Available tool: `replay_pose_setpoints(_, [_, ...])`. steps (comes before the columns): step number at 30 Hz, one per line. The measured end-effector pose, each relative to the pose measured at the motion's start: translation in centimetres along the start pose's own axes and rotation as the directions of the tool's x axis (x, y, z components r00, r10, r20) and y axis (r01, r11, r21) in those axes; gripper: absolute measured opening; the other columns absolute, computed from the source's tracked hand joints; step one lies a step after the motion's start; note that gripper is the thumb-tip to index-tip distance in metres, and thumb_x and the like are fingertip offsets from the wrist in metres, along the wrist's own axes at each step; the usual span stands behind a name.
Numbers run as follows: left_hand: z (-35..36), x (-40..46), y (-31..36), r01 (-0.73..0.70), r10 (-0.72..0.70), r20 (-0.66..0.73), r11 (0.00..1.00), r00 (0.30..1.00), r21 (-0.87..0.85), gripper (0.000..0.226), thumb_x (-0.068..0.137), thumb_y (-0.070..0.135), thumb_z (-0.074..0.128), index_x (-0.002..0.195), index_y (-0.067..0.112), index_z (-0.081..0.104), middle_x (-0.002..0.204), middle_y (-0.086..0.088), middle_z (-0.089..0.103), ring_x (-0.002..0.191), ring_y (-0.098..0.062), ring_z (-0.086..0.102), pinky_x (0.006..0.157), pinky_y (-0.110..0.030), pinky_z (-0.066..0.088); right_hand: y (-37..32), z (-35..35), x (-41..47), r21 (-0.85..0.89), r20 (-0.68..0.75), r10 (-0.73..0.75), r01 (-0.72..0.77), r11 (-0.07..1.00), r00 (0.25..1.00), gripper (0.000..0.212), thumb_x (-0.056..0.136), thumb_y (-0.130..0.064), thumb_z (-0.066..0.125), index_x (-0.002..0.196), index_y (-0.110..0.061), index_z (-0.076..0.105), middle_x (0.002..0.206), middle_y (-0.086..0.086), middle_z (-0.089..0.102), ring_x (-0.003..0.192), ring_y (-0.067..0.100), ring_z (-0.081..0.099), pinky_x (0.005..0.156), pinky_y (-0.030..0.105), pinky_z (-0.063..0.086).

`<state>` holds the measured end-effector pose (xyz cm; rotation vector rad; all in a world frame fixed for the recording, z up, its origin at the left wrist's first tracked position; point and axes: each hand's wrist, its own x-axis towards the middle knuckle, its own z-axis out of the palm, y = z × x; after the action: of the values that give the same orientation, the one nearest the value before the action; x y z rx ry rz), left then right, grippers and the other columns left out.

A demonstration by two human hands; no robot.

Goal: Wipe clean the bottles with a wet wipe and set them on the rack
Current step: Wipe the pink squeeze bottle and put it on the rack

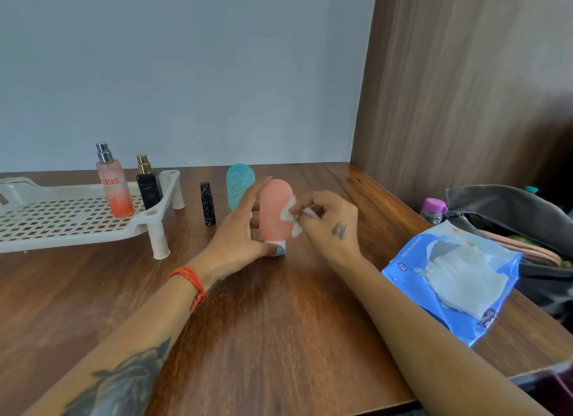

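Note:
A coral squeeze bottle [274, 209] stands cap-down on the wooden table. My left hand [238, 229] holds it from the left, thumb at its white cap. My right hand [328, 220] pinches a white wet wipe [290, 212] against the bottle's right side. Behind stands a teal squeeze bottle [239, 184], and left of it a slim black tube [207, 203]. On the white perforated rack [62, 220] at the left stand a pink spray bottle [114, 184] and a black spray bottle [148, 188].
A blue wet-wipe pack [446, 304] with a wipe sticking out lies at the right table edge. Beyond it sit an open grey bag [511, 211] and a purple-capped bottle [434, 211]. A wooden panel walls the right side.

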<state>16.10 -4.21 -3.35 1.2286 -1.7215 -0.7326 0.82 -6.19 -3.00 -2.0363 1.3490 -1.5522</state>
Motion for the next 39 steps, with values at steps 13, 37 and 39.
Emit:
replay_pose_setpoints(13, [0.1, -0.1, 0.4, -0.012, 0.012, -0.004, 0.997, 1.0, -0.073, 0.103, 0.062, -0.004, 0.081, 0.129, 0.05, 0.026, 0.113, 0.016, 0.046, 0.093, -0.008, 0.06, 0.073, -0.021, 0.055, -0.4, 0.9, 0.2, -0.123, -0.112, -0.293, 0.279, 0.952, 0.95, 0.014, 0.075, -0.001, 0.066, 0.086, -0.009, 0.072, 0.087, 0.005, 0.066, 0.079, 0.01, 0.059, 0.068, 0.006, 0.041])
replay_pose_setpoints(37, [0.2, -0.2, 0.5, -0.031, 0.03, -0.03, 0.999, 0.999, -0.043, 0.098, 0.06, -0.005, 0.08, 0.122, 0.054, 0.033, 0.099, 0.02, 0.055, 0.084, -0.004, 0.063, 0.074, -0.023, 0.056, -2.8, 1.0, 0.5, -0.231, 0.052, -0.397, 0.398, 0.888, 0.916, 0.031, 0.085, -0.023, 0.047, 0.093, -0.003, 0.07, 0.087, 0.012, 0.062, 0.074, 0.021, 0.059, 0.059, 0.026, 0.051])
replay_pose_setpoints(39, [0.2, -0.2, 0.3, -0.048, 0.046, -0.034, 0.997, 0.998, -0.062, 0.097, 0.058, -0.005, 0.08, 0.126, 0.048, 0.037, 0.108, 0.014, 0.056, 0.091, -0.012, 0.063, 0.077, -0.033, 0.057, -2.9, 0.8, 0.1, -0.264, 0.13, -0.416, 0.436, 0.861, 0.9, 0.018, 0.081, -0.012, 0.059, 0.09, -0.003, 0.071, 0.086, 0.012, 0.061, 0.072, 0.022, 0.059, 0.059, 0.025, 0.05])
